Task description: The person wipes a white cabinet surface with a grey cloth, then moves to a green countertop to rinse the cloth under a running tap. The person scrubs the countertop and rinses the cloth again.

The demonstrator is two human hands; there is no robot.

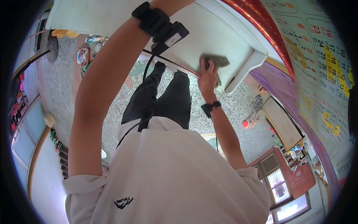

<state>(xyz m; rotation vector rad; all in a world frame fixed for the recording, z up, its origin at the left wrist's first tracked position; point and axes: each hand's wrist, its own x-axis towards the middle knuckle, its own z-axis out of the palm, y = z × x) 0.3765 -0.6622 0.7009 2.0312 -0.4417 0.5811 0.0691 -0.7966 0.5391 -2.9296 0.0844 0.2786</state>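
Observation:
My right hand is on a grey-brown cloth, fingers bent over it, pressed to the white top of a piece of furniture near its front right corner. Part of the cloth hangs below the fingers, by the raised white side edge. My left hand is out of view past the top edge of the picture. The left forearm, with a black strap and a small black device on it, reaches up over the same white surface. A black cable runs down from the device.
A printed calendar sheet and shiny red cloth lie beyond the furniture's right side, with purple fabric below. My legs stand at its front edge. Boxes and small items are on the left, shoes on the speckled floor at right.

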